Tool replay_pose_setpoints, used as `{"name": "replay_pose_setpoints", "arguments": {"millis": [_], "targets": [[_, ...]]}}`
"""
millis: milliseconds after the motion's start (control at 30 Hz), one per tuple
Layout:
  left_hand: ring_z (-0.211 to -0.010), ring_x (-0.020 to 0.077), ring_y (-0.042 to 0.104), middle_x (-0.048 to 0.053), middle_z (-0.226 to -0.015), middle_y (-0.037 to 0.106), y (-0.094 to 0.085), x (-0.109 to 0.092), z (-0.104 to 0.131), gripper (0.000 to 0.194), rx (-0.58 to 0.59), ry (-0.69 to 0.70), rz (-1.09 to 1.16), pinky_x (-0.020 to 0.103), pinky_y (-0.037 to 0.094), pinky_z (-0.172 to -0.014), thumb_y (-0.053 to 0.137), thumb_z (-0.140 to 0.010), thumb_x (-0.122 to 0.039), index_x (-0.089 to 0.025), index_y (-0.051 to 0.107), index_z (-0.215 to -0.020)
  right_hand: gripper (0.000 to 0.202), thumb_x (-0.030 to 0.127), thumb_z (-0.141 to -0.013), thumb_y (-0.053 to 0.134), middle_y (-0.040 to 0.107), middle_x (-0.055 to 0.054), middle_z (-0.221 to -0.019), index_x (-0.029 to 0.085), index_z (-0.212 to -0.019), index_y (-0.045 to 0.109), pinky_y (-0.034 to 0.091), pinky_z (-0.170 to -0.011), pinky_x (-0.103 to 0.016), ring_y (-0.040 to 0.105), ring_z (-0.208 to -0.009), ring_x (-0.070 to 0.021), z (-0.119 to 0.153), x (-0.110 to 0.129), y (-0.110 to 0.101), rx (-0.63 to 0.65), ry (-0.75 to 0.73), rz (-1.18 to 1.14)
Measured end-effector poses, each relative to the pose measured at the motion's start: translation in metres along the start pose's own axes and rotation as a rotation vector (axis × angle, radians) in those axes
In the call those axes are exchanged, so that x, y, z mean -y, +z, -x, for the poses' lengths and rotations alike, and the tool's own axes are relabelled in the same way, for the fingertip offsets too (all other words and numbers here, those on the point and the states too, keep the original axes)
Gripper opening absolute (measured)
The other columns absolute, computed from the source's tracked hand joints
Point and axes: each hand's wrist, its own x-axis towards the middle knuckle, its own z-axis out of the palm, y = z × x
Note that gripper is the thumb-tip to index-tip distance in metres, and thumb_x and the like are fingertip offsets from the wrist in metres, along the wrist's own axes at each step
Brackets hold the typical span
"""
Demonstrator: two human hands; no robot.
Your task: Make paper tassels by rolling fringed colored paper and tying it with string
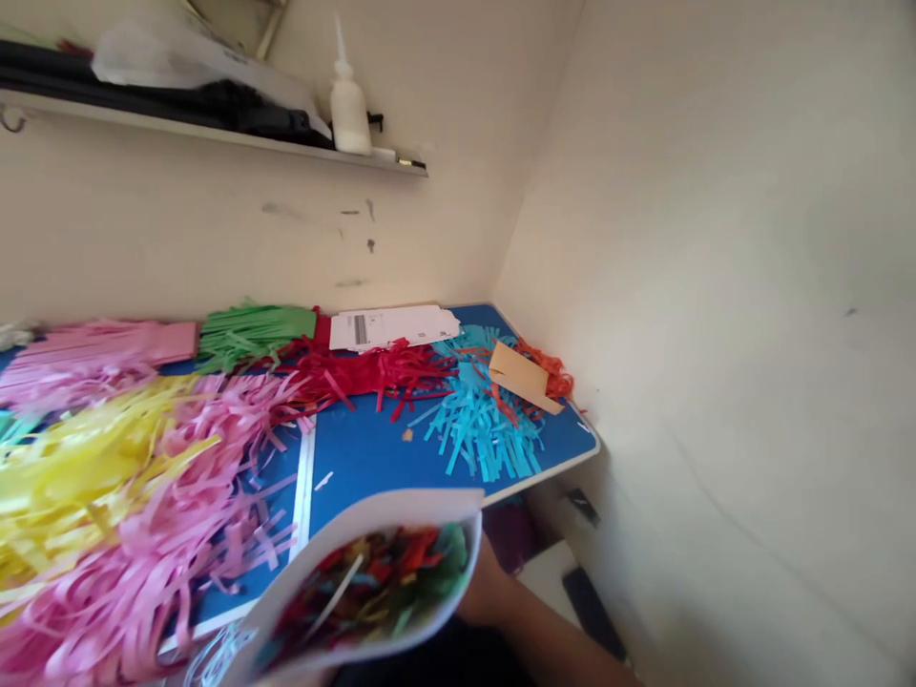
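A white paper-like bag (429, 503) is tilted toward me in the foreground, its mouth wide and its rim blurred. Inside lie many small coloured paper scraps (379, 582) in red, green, yellow and blue, with a thin white strip across them. My right hand (487, 577) grips the bag's right side; its fingers are hidden behind the wall of the bag. Only a sliver of skin shows under the bag at the bottom edge, perhaps my left hand (297, 677), and its fingers cannot be seen.
Fringed paper covers the blue table (372, 448): pink (157, 534), yellow (93, 448), green (258, 329), red (364, 372) and light blue (487, 420). An orange fringed piece (526, 375) and a white labelled packet (393, 327) lie behind. A shelf (215, 124) above carries a squeeze bottle (350, 110). Walls close off the back and right.
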Motion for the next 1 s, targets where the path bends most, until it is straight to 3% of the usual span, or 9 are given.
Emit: {"name": "replay_pose_setpoints", "arguments": {"millis": [100,200,300,400,533,633,767,833,1000], "targets": [[-0.094,0.0369,0.07,0.007,-0.093,0.078,-0.018,-0.009,-0.008,0.05,0.006,-0.061,0.042,0.051,0.057,-0.091,0.085,-0.044,-0.061,-0.029,0.077,-0.083,0.05,0.039,-0.063,0.087,0.075,-0.007,-0.101,0.02,-0.107,0.073,0.054,-0.092,-0.042,0.069,-0.098,-0.0301,-0.003,-0.016,0.002,0.051,0.003,-0.047],[-0.086,0.0349,0.072,0.007,-0.087,0.078,-0.03,-0.026,-0.022,0.062,0.059,-0.125,0.12,0.045,0.061,-0.08,0.088,-0.037,-0.053,-0.024,0.077,-0.09,0.055,0.043,-0.06,0.088,0.075,-0.007,-0.097,0.017,-0.106,0.072,0.054,-0.091,-0.042,0.069,-0.097,-0.0296,-0.005,-0.03,0.0,0.125,0.066,-0.069],[-0.072,0.0321,0.072,0.009,-0.077,0.077,-0.025,-0.038,-0.034,0.048,0.147,-0.2,0.145,0.041,0.062,-0.066,0.082,-0.048,-0.056,-0.019,0.076,-0.078,0.073,0.047,-0.058,0.089,0.072,-0.009,-0.108,0.019,-0.121,0.063,0.052,-0.094,-0.043,0.066,-0.106,-0.0303,-0.008,-0.04,-0.002,0.111,0.041,-0.129],[-0.071,0.0304,0.072,0.008,-0.076,0.077,-0.011,-0.037,-0.042,0.045,0.124,-0.185,0.138,0.038,0.061,-0.062,0.079,-0.055,-0.058,-0.018,0.075,-0.076,0.084,0.052,-0.065,0.084,0.065,-0.012,-0.122,0.022,-0.135,0.047,0.05,-0.096,-0.04,0.063,-0.111,-0.0274,-0.017,-0.046,-0.001,-0.124,-0.085,-0.121],[-0.077,0.0295,0.071,0.008,-0.083,0.077,0.0,-0.027,-0.05,0.046,0.086,-0.113,0.09,0.037,0.06,-0.067,0.075,-0.062,-0.058,-0.018,0.073,-0.085,0.04,0.046,-0.087,0.065,0.067,-0.007,-0.102,0.02,-0.116,0.055,0.051,-0.088,-0.033,0.065,-0.094,-0.021,-0.033,-0.05,0.006,-0.334,-0.138,0.055],[-0.095,0.0278,0.07,0.007,-0.1,0.075,0.003,-0.025,-0.059,0.044,-0.011,-0.002,0.183,0.035,0.058,-0.079,0.063,-0.078,-0.058,-0.02,0.07,-0.1,0.033,0.043,-0.091,0.06,0.067,-0.006,-0.1,0.02,-0.114,0.055,0.051,-0.088,-0.032,0.065,-0.095,-0.0213,-0.041,-0.053,0.011,-0.345,-0.099,0.075],[-0.099,0.0208,0.069,0.003,-0.108,0.072,0.008,-0.027,-0.067,0.047,-0.207,0.073,0.368,0.03,0.057,-0.082,0.067,-0.081,-0.046,-0.028,0.054,-0.122,0.057,0.041,-0.09,0.061,0.06,-0.014,-0.126,0.02,-0.137,0.036,0.047,-0.099,-0.038,0.06,-0.115,-0.0254,-0.042,-0.066,0.011,-0.333,-0.109,0.013],[-0.097,0.0187,0.069,0.003,-0.107,0.071,0.01,-0.026,-0.07,0.047,-0.265,0.105,0.374,0.03,0.056,-0.084,0.071,-0.079,-0.04,-0.029,0.052,-0.121,0.063,0.039,-0.089,0.062,0.056,-0.017,-0.131,0.02,-0.141,0.03,0.046,-0.101,-0.04,0.059,-0.118,-0.0267,-0.04,-0.075,0.007,-0.33,-0.119,0.034],[-0.107,0.0217,0.064,0.006,-0.106,0.07,0.001,-0.016,-0.077,0.026,-0.299,0.249,0.169,0.033,0.052,-0.093,0.072,-0.077,-0.035,-0.023,0.067,-0.1,0.05,0.038,-0.083,0.071,0.059,-0.013,-0.12,0.023,-0.126,0.049,0.05,-0.092,-0.038,0.062,-0.105,-0.0254,-0.045,-0.08,-0.007,-0.309,-0.143,0.157]]}}
